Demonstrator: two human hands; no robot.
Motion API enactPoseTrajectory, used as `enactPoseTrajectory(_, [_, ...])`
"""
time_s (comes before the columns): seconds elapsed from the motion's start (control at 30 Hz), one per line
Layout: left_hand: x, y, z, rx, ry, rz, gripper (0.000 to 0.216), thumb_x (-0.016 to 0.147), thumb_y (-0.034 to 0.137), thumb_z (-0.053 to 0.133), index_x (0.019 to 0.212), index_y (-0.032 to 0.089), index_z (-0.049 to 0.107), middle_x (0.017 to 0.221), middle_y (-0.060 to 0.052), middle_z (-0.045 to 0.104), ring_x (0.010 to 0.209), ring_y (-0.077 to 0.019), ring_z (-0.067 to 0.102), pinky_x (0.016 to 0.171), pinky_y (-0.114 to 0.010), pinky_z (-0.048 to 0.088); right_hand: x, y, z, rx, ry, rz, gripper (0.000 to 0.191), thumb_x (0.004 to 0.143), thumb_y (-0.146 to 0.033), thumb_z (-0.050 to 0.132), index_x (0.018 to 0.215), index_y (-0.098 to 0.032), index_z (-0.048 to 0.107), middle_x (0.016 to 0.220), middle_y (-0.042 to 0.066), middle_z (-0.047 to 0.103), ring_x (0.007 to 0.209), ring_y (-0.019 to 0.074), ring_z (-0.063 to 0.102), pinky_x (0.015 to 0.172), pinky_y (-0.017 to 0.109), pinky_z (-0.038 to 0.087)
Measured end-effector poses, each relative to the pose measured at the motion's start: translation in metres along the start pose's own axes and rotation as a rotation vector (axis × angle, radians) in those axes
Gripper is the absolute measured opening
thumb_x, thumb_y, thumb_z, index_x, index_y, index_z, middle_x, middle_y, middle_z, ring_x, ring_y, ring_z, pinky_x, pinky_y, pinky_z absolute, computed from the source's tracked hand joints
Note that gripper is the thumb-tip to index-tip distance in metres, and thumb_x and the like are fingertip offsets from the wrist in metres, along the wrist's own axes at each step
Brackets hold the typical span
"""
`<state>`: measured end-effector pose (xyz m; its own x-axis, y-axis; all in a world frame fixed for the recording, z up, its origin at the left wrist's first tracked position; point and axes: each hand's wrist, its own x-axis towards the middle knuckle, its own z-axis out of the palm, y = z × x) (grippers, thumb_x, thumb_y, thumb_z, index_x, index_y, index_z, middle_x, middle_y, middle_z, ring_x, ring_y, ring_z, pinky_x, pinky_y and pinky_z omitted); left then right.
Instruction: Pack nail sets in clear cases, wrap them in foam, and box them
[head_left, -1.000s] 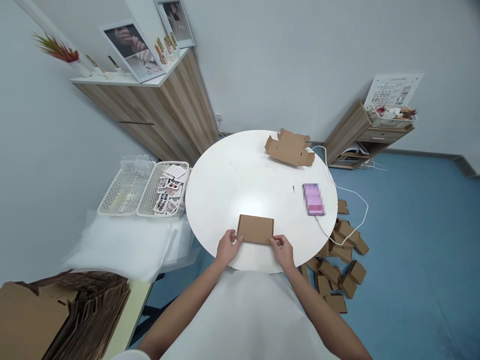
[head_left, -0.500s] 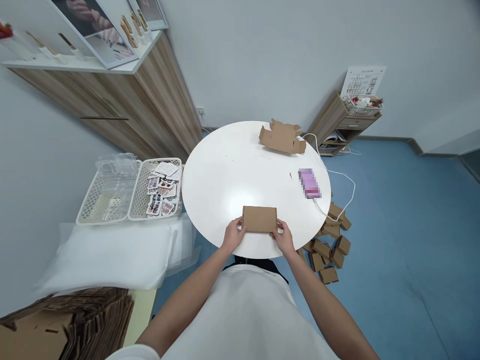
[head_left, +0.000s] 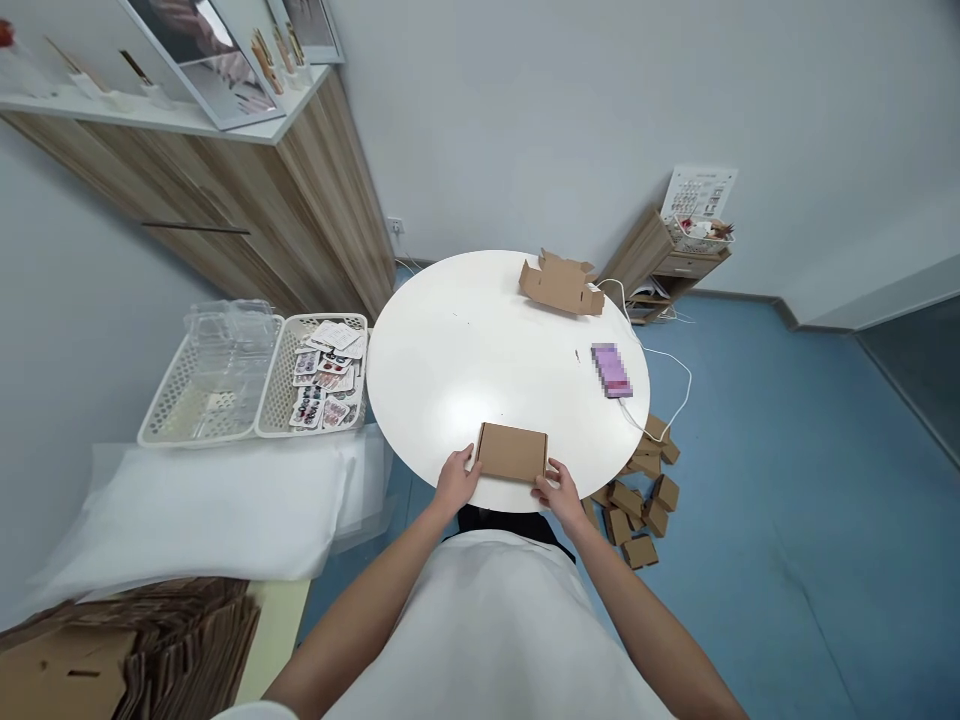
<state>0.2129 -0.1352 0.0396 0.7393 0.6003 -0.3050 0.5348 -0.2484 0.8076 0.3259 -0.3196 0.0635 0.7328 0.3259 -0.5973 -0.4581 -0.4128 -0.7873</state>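
Note:
A closed brown cardboard box [head_left: 513, 452] lies near the front edge of the round white table [head_left: 420, 370], turned slightly clockwise. At its left end is my left hand [head_left: 456, 482], with thumb and fingers against the side. My right hand [head_left: 559, 494] grips the box's near right corner, thumb in front and fingers along the right end. Farther back on the table rests an unfolded cardboard box [head_left: 561, 284]. To the right of the closed box is a purple pixelated object [head_left: 612, 371] with a white cable [head_left: 679, 405].
Several small cardboard boxes [head_left: 639, 550] are piled on the blue floor at right. Two white baskets [head_left: 259, 425], one with printed sheets [head_left: 330, 370], stand at left, beside white packing sheets [head_left: 225, 510] and stacked flat cardboard [head_left: 180, 640]. A wooden cabinet [head_left: 330, 190] rises behind.
The closed box has turned a little clockwise and come slightly nearer the front edge, with both hands following it. The whole view has shifted a little.

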Motion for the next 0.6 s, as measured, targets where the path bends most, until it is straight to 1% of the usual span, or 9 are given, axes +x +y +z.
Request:
enactPoseTrajectory(0.1, [0.002, 0.001, -0.006, 0.014, 0.027, -0.033, 0.048, 0.078, 0.036, 0.047, 0.121, 0.015, 0.046, 0.100, -0.009, 0.057, 0.067, -0.0125, 0.056, 0.075, -0.030, 0.044, -0.003, -0.006, -0.005, -0.008, 0.004, 0.033, 0.062, 0.065, -0.039, 0.060, 0.122, -0.027, 0.038, 0.122, 0.011, 0.046, 0.066, 0.0144, 0.064, 0.065, 0.030, 0.047])
enactPoseTrajectory(0.2, [0.006, 0.003, -0.009, 0.019, 0.034, -0.031, 0.047, 0.077, 0.035, 0.048, 0.120, 0.015, 0.047, 0.099, -0.008, 0.058, 0.066, -0.0113, 0.055, 0.073, -0.028, 0.045, -0.004, -0.015, -0.007, 0.020, -0.028, 0.054, 0.063, 0.065, -0.039, 0.061, 0.122, -0.029, 0.038, 0.127, 0.010, 0.042, 0.069, 0.0144, 0.064, 0.067, 0.030, 0.047])
enactPoseTrajectory(0.37, [0.012, 0.009, -0.006, 0.046, -0.026, 0.027, 0.042, 0.074, 0.028, 0.051, 0.115, 0.019, 0.052, 0.095, -0.005, 0.060, 0.062, -0.0106, 0.054, 0.068, -0.027, 0.045, -0.003, -0.026, -0.005, 0.039, -0.129, 0.061, 0.057, 0.064, -0.033, 0.062, 0.117, -0.031, 0.044, 0.125, 0.006, 0.046, 0.073, 0.0134, 0.063, 0.068, 0.029, 0.046])
enactPoseTrajectory(0.5, [0.009, 0.016, 0.000, 0.038, 0.017, 0.023, 0.042, 0.072, 0.029, 0.052, 0.112, 0.017, 0.053, 0.091, -0.005, 0.060, 0.058, -0.0105, 0.053, 0.064, -0.027, 0.045, 0.002, -0.025, -0.007, 0.079, -0.122, 0.061, 0.057, 0.061, -0.030, 0.063, 0.115, -0.030, 0.046, 0.121, 0.007, 0.050, 0.070, 0.0129, 0.062, 0.068, 0.030, 0.046])
enactPoseTrajectory(0.6, [0.008, 0.025, 0.010, 0.001, 0.040, 0.037, 0.043, 0.071, 0.031, 0.052, 0.113, 0.018, 0.053, 0.092, -0.005, 0.059, 0.056, -0.0097, 0.051, 0.061, -0.027, 0.045, 0.006, -0.022, -0.017, 0.127, -0.111, 0.050, 0.057, 0.060, -0.030, 0.064, 0.115, -0.028, 0.047, 0.120, 0.007, 0.050, 0.070, 0.0132, 0.062, 0.069, 0.031, 0.047])
